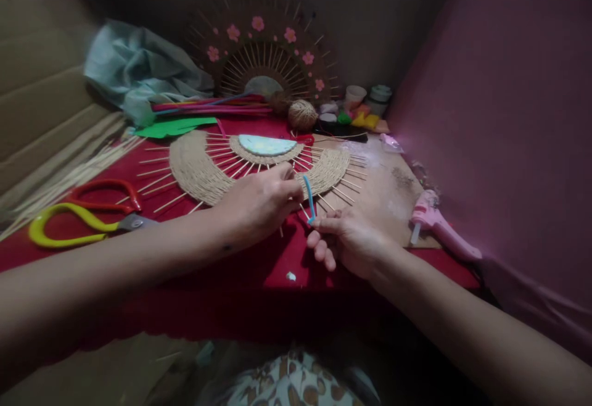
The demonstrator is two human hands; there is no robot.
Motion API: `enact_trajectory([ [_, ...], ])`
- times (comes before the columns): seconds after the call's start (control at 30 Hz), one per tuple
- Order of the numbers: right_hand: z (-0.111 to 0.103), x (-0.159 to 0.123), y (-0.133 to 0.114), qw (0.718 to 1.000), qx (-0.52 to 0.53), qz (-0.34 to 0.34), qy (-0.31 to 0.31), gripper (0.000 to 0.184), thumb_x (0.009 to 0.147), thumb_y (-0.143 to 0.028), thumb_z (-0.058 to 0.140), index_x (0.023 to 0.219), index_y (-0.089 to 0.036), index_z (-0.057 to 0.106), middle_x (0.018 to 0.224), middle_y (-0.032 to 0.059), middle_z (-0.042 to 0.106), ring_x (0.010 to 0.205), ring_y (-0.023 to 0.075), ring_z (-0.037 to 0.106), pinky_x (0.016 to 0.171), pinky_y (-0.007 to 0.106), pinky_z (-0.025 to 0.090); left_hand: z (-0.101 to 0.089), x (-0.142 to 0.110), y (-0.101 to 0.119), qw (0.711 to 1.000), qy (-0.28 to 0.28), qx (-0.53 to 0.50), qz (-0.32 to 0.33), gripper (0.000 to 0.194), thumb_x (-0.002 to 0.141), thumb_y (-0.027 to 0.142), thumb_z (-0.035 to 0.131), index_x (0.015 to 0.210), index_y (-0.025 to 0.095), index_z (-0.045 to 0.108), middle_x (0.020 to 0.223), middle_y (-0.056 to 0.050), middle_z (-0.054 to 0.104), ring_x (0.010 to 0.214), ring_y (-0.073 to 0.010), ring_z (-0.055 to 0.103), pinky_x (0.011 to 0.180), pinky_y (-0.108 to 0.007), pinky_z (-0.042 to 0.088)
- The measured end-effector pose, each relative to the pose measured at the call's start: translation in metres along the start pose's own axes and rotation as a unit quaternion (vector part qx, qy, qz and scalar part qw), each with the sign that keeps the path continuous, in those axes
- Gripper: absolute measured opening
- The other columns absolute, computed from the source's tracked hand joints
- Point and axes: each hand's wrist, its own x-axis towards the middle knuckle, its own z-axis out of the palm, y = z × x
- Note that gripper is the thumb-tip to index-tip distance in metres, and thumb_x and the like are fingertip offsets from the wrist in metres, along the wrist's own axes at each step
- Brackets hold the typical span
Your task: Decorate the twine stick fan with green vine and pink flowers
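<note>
A half-round woven fan [197, 171] of twine on thin sticks lies on the red cloth, with a pale blue half-disc [266, 144] at its centre. Over the fan's near edge is my left hand [266, 196], its fingers closed; what they grip is hidden. My right hand [349, 242] pinches the lower end of a narrow blue strip [309, 195] between thumb and forefinger, its other fingers curled below. The strip stands up bent between both hands, close to the tip of a stick. I cannot tell whether it wraps that stick.
Scissors [83, 224] with red and yellow handles lie left. A pink glue gun [444, 224] rests right, on a board [383, 190]. Behind are a twine ball [303, 114], green sheets [176, 127], coloured strips [222, 108] and a flowered fan [272, 39] against the wall.
</note>
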Motion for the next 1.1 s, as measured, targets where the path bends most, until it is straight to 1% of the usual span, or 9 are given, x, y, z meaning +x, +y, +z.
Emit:
enact_trajectory([
  [0.07, 0.000, 0.000, 0.000, 1.000, 0.002, 0.003, -0.003, 0.031, 0.086, -0.001, 0.040, 0.060, -0.014, 0.052, 0.044, 0.0017, 0.061, 0.029, 0.0092, 0.053, 0.023, 0.015, 0.036, 0.002, -0.001, -0.003, 0.997, -0.037, -0.054, 0.026, 0.014, 0.087, 0.024, 0.055, 0.086, 0.021, 0.068, 0.080, -0.002, 0.051, 0.068, -0.0126, 0.050, 0.060, -0.024, 0.039],
  [0.1, -0.001, 0.000, 0.000, 1.000, 0.003, 0.004, -0.004, 0.032, 0.086, -0.001, 0.040, 0.060, -0.013, 0.053, 0.044, 0.0017, 0.061, 0.030, 0.0090, 0.052, 0.023, 0.015, 0.036, 0.003, 0.000, -0.004, 0.995, -0.045, -0.077, 0.038, 0.013, 0.086, 0.024, 0.057, 0.085, 0.021, 0.070, 0.079, -0.002, 0.052, 0.070, -0.0132, 0.050, 0.061, -0.024, 0.039],
  [0.23, -0.001, 0.000, 0.000, 1.000, 0.009, 0.002, -0.006, 0.035, 0.087, -0.001, 0.039, 0.056, -0.013, 0.052, 0.045, 0.0015, 0.061, 0.030, 0.0084, 0.052, 0.023, 0.014, 0.036, 0.007, 0.010, -0.003, 0.988, -0.036, -0.115, 0.096, 0.011, 0.081, 0.021, 0.065, 0.072, 0.021, 0.073, 0.082, -0.003, 0.060, 0.082, -0.0174, 0.048, 0.072, -0.029, 0.038],
  [0.37, -0.002, -0.003, 0.000, 1.000, 0.018, -0.004, -0.001, 0.035, 0.086, 0.000, 0.039, 0.056, -0.012, 0.052, 0.046, 0.0015, 0.062, 0.031, 0.0079, 0.053, 0.024, 0.014, 0.037, 0.009, 0.017, -0.006, 0.980, -0.060, -0.150, 0.117, 0.007, 0.079, 0.020, 0.068, 0.074, 0.021, 0.072, 0.080, -0.001, 0.067, 0.088, -0.0180, 0.051, 0.088, -0.035, 0.033],
  [0.47, -0.002, -0.004, 0.000, 1.000, 0.017, -0.004, 0.000, 0.034, 0.086, 0.001, 0.038, 0.058, -0.011, 0.054, 0.046, 0.0017, 0.062, 0.031, 0.0078, 0.053, 0.024, 0.014, 0.037, 0.012, 0.020, -0.012, 0.972, -0.062, -0.188, 0.129, 0.005, 0.078, 0.020, 0.068, 0.074, 0.021, 0.071, 0.079, 0.000, 0.068, 0.087, -0.0160, 0.054, 0.094, -0.036, 0.030],
  [0.6, -0.001, -0.004, 0.002, 1.000, 0.005, -0.009, 0.002, 0.031, 0.085, -0.001, 0.041, 0.059, -0.012, 0.053, 0.047, 0.0023, 0.063, 0.030, 0.0089, 0.053, 0.023, 0.014, 0.037, 0.014, 0.021, -0.016, 0.958, -0.085, -0.235, 0.141, 0.010, 0.079, 0.022, 0.067, 0.070, 0.019, 0.069, 0.075, 0.000, 0.066, 0.081, -0.0147, 0.052, 0.090, -0.033, 0.035],
  [0.7, -0.001, -0.003, 0.004, 1.000, -0.011, -0.013, 0.008, 0.030, 0.085, -0.003, 0.043, 0.058, -0.012, 0.054, 0.046, 0.0031, 0.063, 0.029, 0.0093, 0.053, 0.023, 0.015, 0.037, 0.015, 0.020, -0.016, 0.954, -0.100, -0.240, 0.150, 0.011, 0.082, 0.020, 0.063, 0.071, 0.018, 0.068, 0.073, -0.001, 0.063, 0.082, -0.0159, 0.051, 0.084, -0.031, 0.038],
  [0.93, 0.000, -0.004, 0.003, 0.999, -0.029, -0.024, 0.006, 0.029, 0.081, -0.006, 0.050, 0.054, -0.011, 0.056, 0.044, 0.0026, 0.062, 0.026, 0.0079, 0.049, 0.021, 0.013, 0.033, 0.015, 0.020, -0.013, 0.956, -0.096, -0.218, 0.171, 0.012, 0.082, 0.016, 0.062, 0.073, 0.016, 0.068, 0.077, -0.004, 0.063, 0.087, -0.0182, 0.048, 0.080, -0.029, 0.039],
  [1.1, -0.001, -0.006, 0.003, 0.998, -0.039, -0.041, 0.007, 0.025, 0.078, -0.010, 0.055, 0.053, -0.012, 0.055, 0.044, 0.0026, 0.062, 0.026, 0.0083, 0.049, 0.021, 0.014, 0.033, 0.015, 0.022, -0.015, 0.956, -0.083, -0.213, 0.181, 0.013, 0.082, 0.019, 0.063, 0.070, 0.018, 0.068, 0.073, -0.001, 0.063, 0.081, -0.0168, 0.046, 0.082, -0.030, 0.036],
])
